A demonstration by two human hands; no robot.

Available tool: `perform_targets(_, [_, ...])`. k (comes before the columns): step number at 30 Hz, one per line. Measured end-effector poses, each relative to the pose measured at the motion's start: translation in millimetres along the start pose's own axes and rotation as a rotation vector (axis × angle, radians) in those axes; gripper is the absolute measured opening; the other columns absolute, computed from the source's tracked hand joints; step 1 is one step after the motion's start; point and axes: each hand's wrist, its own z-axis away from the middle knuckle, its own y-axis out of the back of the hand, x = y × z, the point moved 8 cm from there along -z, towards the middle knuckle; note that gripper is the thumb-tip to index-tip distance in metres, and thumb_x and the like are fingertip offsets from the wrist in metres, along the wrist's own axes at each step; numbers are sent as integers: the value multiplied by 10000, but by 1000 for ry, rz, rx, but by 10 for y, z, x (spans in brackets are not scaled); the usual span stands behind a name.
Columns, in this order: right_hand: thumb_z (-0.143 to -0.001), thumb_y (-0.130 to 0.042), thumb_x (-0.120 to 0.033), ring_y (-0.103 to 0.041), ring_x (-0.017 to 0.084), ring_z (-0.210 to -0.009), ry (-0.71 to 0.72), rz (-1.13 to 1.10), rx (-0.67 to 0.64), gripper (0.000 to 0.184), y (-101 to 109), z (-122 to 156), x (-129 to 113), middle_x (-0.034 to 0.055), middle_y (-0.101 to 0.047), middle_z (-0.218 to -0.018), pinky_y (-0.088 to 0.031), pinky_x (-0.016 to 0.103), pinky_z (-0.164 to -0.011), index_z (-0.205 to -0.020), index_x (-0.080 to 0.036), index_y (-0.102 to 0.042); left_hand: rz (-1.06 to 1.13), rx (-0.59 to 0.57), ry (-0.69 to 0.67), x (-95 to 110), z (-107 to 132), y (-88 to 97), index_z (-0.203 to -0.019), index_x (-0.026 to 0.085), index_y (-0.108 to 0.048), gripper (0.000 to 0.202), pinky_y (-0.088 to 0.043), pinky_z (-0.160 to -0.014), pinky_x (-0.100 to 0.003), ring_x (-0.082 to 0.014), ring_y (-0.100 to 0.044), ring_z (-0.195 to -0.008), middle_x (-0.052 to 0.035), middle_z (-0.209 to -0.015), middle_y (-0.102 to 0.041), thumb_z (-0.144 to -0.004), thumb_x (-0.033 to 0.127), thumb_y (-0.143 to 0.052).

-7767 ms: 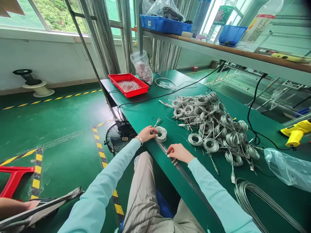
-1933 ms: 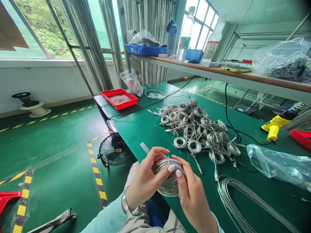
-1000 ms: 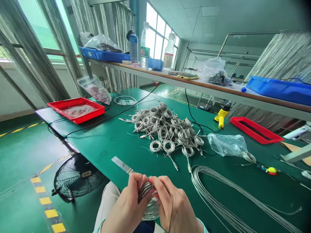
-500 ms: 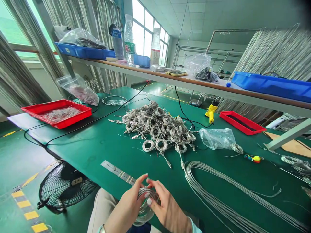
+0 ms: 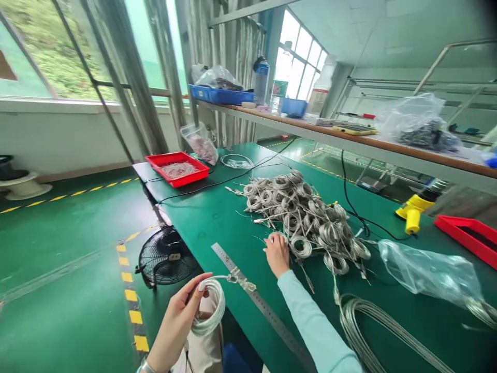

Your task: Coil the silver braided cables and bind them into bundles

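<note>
Wire coil (image 5: pixel 212 311) in left hand (image 5: pixel 173 311), fingers curled round, right hand (image 5: pixel 276 255), fingers bunched, on coil pile (image 5: pixel 306 223)

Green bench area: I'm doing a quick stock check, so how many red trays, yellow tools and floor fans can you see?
Red trays: 2
Yellow tool: 1
Black floor fan: 1
Total: 4

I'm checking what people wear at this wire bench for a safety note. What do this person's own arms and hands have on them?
A long pale aqua sleeve runs down to the wrist of the right hand, which wears no glove. The left hand, also gloveless, has a silver-coloured bangle at the wrist and a pale polished thumbnail.
</note>
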Motion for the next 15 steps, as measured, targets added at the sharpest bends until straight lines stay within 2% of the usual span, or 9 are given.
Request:
perform_targets(3, [-854,-567,-134,-500,260,-974,80,77,10,145,-100,-173,-30,133,-581,-1001,-421,375,-817,-821,-148,-707,64,77,23,-8,57,302,-1111,189,-643,595,-492,-503,-194,-138,-533,-638,5,-762,-608,-666,578,-715])
perform_targets(6, [-884,-535,-152,-509,242,-913,148,116,43,191,-144,-159,-29,117,-597,-940,-418,353,-783,-778,-143,-694,112,136,24,-32,86,480,-1114,166,-642,603,-463,-501,-175,-132,-538,-652,-8,-782,-629,-668,562,-724])
perform_targets(8, [-921,-479,-168,-509,235,-913,170,131,87,228,-124,-106,-21,121,-598,-975,-414,354,-808,-841,-131,-689,159,139,24,-31,76,496,-1113,151,-642,589,-443,-505,-168,-121,-533,-646,-13,-778,-631,-683,545,-722])
perform_targets(11, [-965,-403,-213,-502,233,-954,186,147,148,294,-58,-37,-9,129,-590,-1044,-400,363,-873,-926,-126,-681,212,127,27,22,43,421,-1093,143,-654,572,-403,-492,-162,-104,-521,-612,-8,-749,-628,-682,534,-730])
perform_targets(15, [-904,-544,-244,-475,260,-1056,242,171,146,174,-60,-31,-2,113,-577,-1135,-394,368,-892,-943,-170,-695,218,88,-9,154,35,250,-1108,126,-647,576,-392,-493,-175,-107,-523,-614,-28,-786,-634,-700,526,-718])
